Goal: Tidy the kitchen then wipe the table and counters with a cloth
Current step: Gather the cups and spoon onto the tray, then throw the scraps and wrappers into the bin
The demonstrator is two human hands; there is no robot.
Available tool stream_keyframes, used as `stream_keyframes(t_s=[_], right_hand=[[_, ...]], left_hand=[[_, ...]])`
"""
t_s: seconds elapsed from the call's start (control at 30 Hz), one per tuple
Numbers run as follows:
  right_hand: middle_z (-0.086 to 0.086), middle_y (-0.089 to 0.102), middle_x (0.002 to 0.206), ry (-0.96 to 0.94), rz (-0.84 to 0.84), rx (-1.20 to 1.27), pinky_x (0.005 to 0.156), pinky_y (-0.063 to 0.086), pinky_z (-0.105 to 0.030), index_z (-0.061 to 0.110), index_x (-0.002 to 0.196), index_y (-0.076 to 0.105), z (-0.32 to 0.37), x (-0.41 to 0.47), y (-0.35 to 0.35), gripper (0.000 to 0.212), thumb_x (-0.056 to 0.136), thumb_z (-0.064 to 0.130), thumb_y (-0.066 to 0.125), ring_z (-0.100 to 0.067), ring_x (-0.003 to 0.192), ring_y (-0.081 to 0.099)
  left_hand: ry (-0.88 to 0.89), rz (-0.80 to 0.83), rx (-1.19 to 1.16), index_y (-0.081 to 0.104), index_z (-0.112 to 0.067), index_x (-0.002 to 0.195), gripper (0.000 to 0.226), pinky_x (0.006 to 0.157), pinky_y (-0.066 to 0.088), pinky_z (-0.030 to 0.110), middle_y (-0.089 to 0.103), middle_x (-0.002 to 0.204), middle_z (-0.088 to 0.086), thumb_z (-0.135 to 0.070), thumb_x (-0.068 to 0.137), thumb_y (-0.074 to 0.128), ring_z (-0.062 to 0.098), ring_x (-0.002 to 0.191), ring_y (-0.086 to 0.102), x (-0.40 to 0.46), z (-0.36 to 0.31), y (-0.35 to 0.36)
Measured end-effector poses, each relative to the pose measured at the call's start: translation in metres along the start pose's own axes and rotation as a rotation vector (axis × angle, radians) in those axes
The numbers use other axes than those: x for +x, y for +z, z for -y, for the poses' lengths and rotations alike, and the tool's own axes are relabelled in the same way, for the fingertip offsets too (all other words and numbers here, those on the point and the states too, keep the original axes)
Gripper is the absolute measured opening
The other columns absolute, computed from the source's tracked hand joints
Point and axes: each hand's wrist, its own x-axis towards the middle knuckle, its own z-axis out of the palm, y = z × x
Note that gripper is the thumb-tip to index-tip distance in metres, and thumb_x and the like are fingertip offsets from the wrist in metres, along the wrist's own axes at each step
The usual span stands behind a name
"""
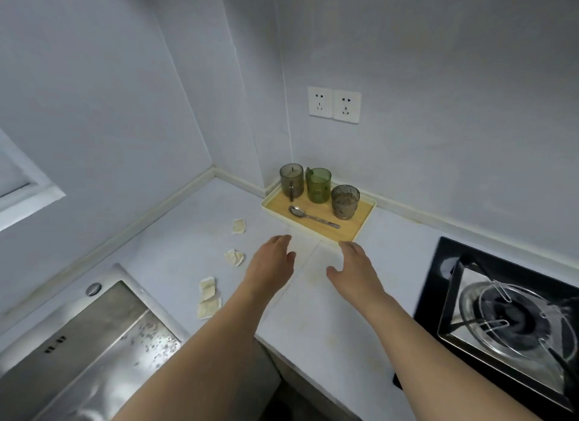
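A wooden tray (354, 224) with a cream rim sits in the counter's back corner. On it stand three tinted glasses: a grey one (291, 184), a green one (318, 185) and a textured one (344, 202). A metal spoon (308, 216) lies in front of them. My left hand (272, 264) and my right hand (355, 267) reach out over the white counter (313, 320) just short of the tray's near edge, fingers relaxed and holding nothing. Several crumpled paper scraps lie left of my left hand, one (238, 226) near the tray, one (234, 257) in the middle and others (208, 296) by the sink.
A steel sink (94, 336) fills the lower left. A black gas hob (507, 320) with a metal burner ring stands at the right. Two wall sockets (334, 105) sit above the tray. Walls close off the corner.
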Motion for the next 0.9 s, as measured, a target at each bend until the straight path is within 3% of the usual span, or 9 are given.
stream_keyframes(t_s=[0.3,0.5,0.77,0.9], right_hand=[[0.0,0.014,0.159,-0.134,0.123,-0.025,0.115,0.024,-0.031,0.013,0.152,0.017,0.08,0.036,0.061,0.068,0.094,0.02,0.05,-0.018,0.145,0.02],[0.0,0.014,0.159,-0.223,0.197,-0.07,0.114,0.027,-0.03,0.015,0.153,0.017,0.128,0.07,0.119,0.065,0.096,0.016,0.049,-0.018,0.143,0.024],[-0.005,0.031,0.152,-0.263,0.294,-0.298,0.111,0.027,-0.029,0.012,0.147,0.032,0.148,0.127,0.189,0.053,0.096,0.016,0.046,-0.024,0.135,0.036],[-0.008,0.034,0.148,-0.249,0.312,-0.384,0.108,0.031,-0.031,0.013,0.146,0.033,0.143,0.155,0.218,0.052,0.095,0.015,0.044,-0.027,0.13,0.04]], left_hand=[[-0.252,0.0,-0.024,0.052,-0.017,0.134,0.04,0.096,0.04,0.028,0.054,0.135,0.002,-0.014,0.094,0.045,0.021,0.123,0.05,-0.006,0.115,-0.043],[-0.364,0.043,-0.03,0.054,-0.019,0.133,0.039,0.098,0.043,0.031,0.055,0.135,0.002,-0.019,0.095,0.051,0.023,0.118,0.056,0.006,0.194,-0.062],[-0.321,0.206,0.025,0.053,-0.017,0.134,0.04,0.097,0.043,0.03,0.056,0.132,0.001,-0.021,0.093,0.053,0.021,0.122,0.051,0.032,0.263,-0.019],[-0.165,0.291,0.223,0.061,-0.01,0.11,0.024,0.081,0.045,0.034,0.061,0.109,0.007,-0.016,0.09,0.049,0.028,0.105,0.055,0.043,0.274,0.008]])
